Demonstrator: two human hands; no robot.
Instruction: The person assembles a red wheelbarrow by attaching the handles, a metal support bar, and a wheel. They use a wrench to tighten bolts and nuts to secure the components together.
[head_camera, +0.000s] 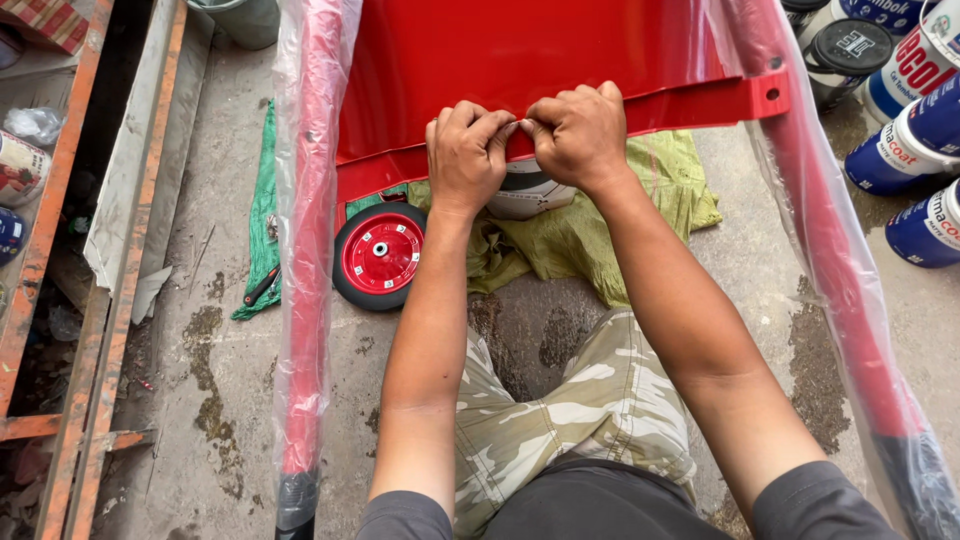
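**Both hands pinching at the edge of a red wheelbarrow tray**

The person sits on the concrete floor (600, 300) with a red metal tray (520, 50) tipped up ahead; the left hand (468, 155) and the right hand (578, 130) meet knuckle to knuckle at the tray's lower lip, both clenched, fingertips pinching what looks like a bit of clear wrapping there; what exactly is gripped is too small to tell. Two red handles run back on either side, the left handle (308, 250) and the right handle (835, 260), each sleeved in clear plastic. Just below the hands a red wheel (380, 255) with a black tyre stands on the floor beside a crumpled green sack (590, 235); paint tins (915, 150) crowd the floor's far right corner; an orange rack (55, 260) lines its left edge.

The risk, as I judge it: the tray's lip is thin sheet metal, so a slipping tug could drag fingertips along it; a hard pull might also shift the propped tray towards the knees.
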